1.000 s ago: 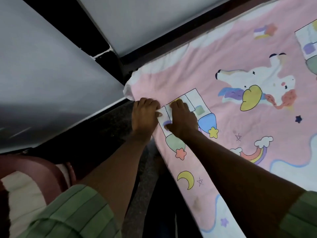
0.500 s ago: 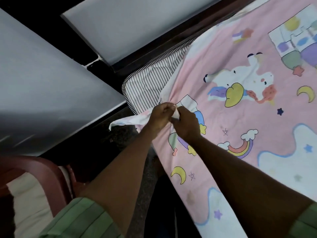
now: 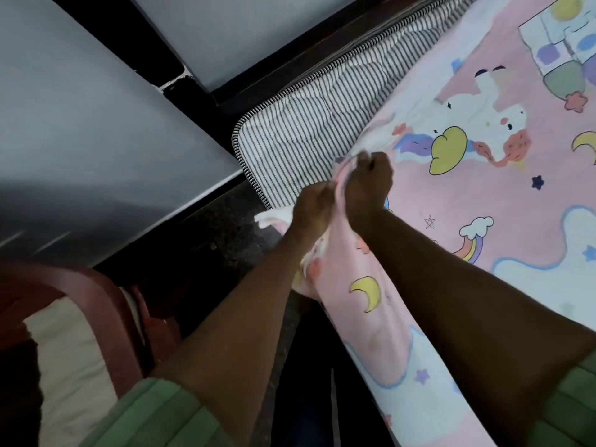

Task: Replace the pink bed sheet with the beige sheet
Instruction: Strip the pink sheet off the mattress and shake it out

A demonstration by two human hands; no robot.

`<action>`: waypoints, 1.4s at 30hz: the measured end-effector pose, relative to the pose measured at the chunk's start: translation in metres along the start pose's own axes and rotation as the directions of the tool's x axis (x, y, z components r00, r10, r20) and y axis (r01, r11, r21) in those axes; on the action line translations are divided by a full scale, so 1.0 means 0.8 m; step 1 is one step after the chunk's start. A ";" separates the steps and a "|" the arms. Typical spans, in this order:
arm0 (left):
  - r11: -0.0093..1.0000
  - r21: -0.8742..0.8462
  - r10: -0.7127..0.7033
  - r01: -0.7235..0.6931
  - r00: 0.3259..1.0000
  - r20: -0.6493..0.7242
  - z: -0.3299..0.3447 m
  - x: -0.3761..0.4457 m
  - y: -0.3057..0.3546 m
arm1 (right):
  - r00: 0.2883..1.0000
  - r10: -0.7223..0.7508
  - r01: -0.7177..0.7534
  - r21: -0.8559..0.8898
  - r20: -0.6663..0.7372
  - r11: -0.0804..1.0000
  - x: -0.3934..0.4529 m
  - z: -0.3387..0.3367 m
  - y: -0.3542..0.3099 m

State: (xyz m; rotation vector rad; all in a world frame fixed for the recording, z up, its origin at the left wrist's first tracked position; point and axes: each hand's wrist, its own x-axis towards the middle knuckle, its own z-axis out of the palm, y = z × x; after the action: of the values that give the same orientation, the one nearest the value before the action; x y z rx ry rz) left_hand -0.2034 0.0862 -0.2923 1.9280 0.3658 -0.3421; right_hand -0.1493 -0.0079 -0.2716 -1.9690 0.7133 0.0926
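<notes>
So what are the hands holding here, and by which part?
Both hands grip the pink bed sheet at its bunched corner, pulled off the striped mattress: left hand lower on the gather, right hand just above.

The mattress, covered in black-and-white stripes, lay bare at its near corner and along the far edge. The pink sheet with unicorn, moon and rainbow prints covered the rest, bunched up at the corner. Below the bed ran a dark speckled floor.
</notes>
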 end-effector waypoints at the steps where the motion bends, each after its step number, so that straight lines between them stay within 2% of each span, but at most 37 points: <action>1: 0.994 -0.109 0.002 0.006 0.998 0.070 0.007 0.009 0.015 | 0.998 -0.003 0.005 0.037 -0.058 0.999 0.005 -0.004 -0.003; 2: 0.973 -0.221 -0.048 0.067 0.995 0.088 0.014 0.013 0.025 | 0.995 -0.035 0.040 0.054 -0.094 0.998 0.003 -0.011 -0.003; 3: 0.926 -0.335 -0.163 0.171 0.985 0.052 0.018 0.018 0.027 | 0.989 -0.092 0.098 0.047 -0.112 0.994 -0.003 -0.017 0.001; 4: 0.852 -0.432 -0.329 0.296 0.944 -0.001 0.020 0.020 0.024 | 0.983 -0.155 0.156 0.004 -0.103 0.988 -0.014 -0.023 0.011; 5: 0.746 -0.543 -0.490 0.385 0.870 -0.056 0.019 0.022 0.013 | 0.981 -0.186 0.182 -0.076 -0.048 0.980 -0.029 -0.026 0.027; 6: 0.651 -0.634 -0.593 0.418 0.801 -0.080 0.019 0.022 0.003 | 0.982 -0.179 0.188 -0.199 0.065 0.962 -0.048 -0.026 0.047; 7: 0.616 -0.658 -0.627 0.433 0.775 -0.077 0.018 0.025 -0.009 | 0.968 -0.143 0.208 -0.348 0.205 0.914 -0.067 -0.025 0.066; 8: 0.616 -0.641 -0.630 0.458 0.775 -0.052 0.017 0.026 -0.014 | 0.943 -0.101 0.249 -0.472 0.317 0.846 -0.081 -0.023 0.085; 9: 0.626 -0.599 -0.626 0.498 0.780 -0.006 0.015 0.026 -0.017 | 0.922 -0.084 0.289 -0.525 0.379 0.800 -0.089 -0.021 0.098; 11: 0.651 -0.544 -0.609 0.529 0.792 0.042 0.011 0.029 -0.012 | 0.914 -0.084 0.278 -0.460 0.398 0.843 -0.088 -0.023 0.104; 16: 0.648 -0.589 -0.547 0.483 0.833 0.082 0.028 0.032 0.028 | 0.920 -0.134 0.264 -0.330 0.368 0.906 -0.068 -0.060 0.082; 17: 0.670 -0.566 -0.554 0.480 0.831 0.048 0.038 0.031 0.032 | 0.924 -0.112 0.243 -0.334 0.366 0.911 -0.066 -0.071 0.078; 19: 0.815 -0.328 -0.543 0.477 0.827 -0.146 0.048 0.028 0.043 | 0.933 -0.045 0.173 -0.334 0.358 0.926 -0.049 -0.093 0.070; 21: 0.904 -0.031 -0.405 0.427 0.828 -0.387 0.041 0.031 0.051 | 0.956 0.034 0.060 -0.307 0.292 0.950 -0.018 -0.111 0.060; 23: 0.942 0.141 -0.203 0.306 0.848 -0.489 0.029 0.039 0.067 | 0.967 0.046 0.042 -0.333 0.252 0.942 0.015 -0.128 0.047; 24: 0.953 0.232 -0.072 0.194 0.890 -0.451 0.032 0.046 0.081 | 0.966 0.026 0.072 -0.368 0.256 0.927 0.030 -0.140 0.043; 26: 0.929 0.367 0.137 -0.050 0.967 -0.215 0.050 0.063 0.112 | 0.955 0.009 0.127 -0.433 0.297 0.892 0.054 -0.162 0.038; 28: 0.874 0.439 0.221 -0.209 0.975 0.023 0.078 0.080 0.139 | 0.945 0.015 0.148 -0.470 0.326 0.870 0.072 -0.182 0.032; 31: 0.847 0.450 0.229 -0.284 0.958 0.173 0.134 0.099 0.173 | 0.961 -0.012 0.160 -0.517 0.278 0.841 0.103 -0.216 0.027; 34: 0.783 0.467 0.313 -0.410 0.910 0.273 0.181 0.114 0.194 | 0.973 -0.062 0.175 -0.531 0.225 0.829 0.140 -0.241 0.035; 39: 0.642 0.476 0.375 -0.602 0.787 0.489 0.237 0.181 0.218 | 0.998 -0.047 0.056 -0.524 0.031 0.850 0.219 -0.265 0.062; 42: 0.552 0.487 0.402 -0.677 0.728 0.556 0.258 0.234 0.237 | 0.997 -0.022 -0.015 -0.487 -0.069 0.873 0.266 -0.265 0.067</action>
State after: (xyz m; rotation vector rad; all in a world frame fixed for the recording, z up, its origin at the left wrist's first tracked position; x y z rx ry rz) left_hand 0.0306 -0.1559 -0.2845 2.4749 -0.7586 -0.4500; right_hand -0.0512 -0.2965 -0.2844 -2.4680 0.7881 0.2183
